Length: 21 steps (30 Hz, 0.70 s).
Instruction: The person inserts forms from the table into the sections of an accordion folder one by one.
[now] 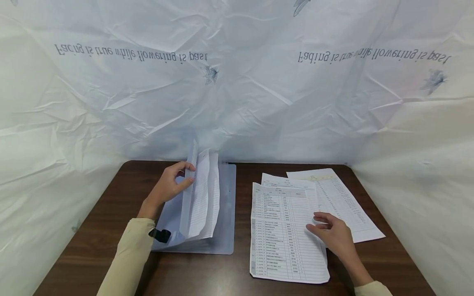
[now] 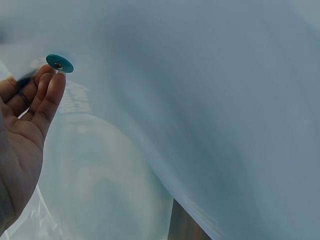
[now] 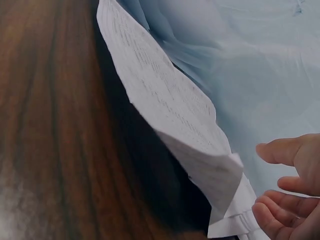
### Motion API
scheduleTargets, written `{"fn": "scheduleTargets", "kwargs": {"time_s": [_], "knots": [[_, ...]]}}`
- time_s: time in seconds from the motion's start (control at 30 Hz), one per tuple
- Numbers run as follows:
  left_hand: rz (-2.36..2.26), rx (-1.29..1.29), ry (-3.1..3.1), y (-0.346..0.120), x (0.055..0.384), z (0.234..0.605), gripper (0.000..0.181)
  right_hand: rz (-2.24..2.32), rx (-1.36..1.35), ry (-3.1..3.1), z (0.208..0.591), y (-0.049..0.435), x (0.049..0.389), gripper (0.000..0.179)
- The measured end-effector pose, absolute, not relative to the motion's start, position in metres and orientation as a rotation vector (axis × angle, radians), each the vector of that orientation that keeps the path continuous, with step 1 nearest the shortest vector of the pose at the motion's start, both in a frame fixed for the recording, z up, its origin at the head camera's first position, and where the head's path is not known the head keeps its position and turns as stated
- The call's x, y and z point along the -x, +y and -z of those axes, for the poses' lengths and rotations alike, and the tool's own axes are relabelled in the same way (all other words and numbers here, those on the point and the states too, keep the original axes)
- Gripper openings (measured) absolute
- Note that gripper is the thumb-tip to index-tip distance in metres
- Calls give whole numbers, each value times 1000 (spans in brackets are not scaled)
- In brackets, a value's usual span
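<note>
My left hand (image 1: 170, 184) pinches the raised flap of a translucent plastic document folder (image 1: 226, 193) on the left half of the table. A round teal button (image 2: 60, 63) shows at its fingertips in the left wrist view. Creased printed sheets (image 1: 201, 193) stand half upright against the lifted flap. My right hand (image 1: 335, 236), fingers loosely bent and holding nothing, is over the right edge of a printed table sheet (image 1: 277, 242). In the right wrist view a paper's edge (image 3: 165, 95) curls up off the table beside the fingers.
Under the front sheet lies another printed page (image 1: 289, 181), with a third sheet (image 1: 344, 201) angled behind it at the right. The dark wooden table (image 1: 111, 218) ends at a white plastic curtain (image 1: 252, 102) along the back and sides.
</note>
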State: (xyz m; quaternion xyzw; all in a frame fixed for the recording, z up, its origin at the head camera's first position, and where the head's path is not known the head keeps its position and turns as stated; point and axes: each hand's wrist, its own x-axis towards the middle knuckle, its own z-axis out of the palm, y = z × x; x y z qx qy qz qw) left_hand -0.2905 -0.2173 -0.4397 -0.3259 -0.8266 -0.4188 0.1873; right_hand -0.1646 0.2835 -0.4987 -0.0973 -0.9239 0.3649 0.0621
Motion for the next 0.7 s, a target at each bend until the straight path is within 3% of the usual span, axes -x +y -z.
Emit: {"fn": "scheduleTargets", "kwargs": {"time_s": [0.7], "knots": [[1201, 909, -2303, -218, 291, 442, 27, -907, 264, -2935, 508, 286, 165, 75]]}}
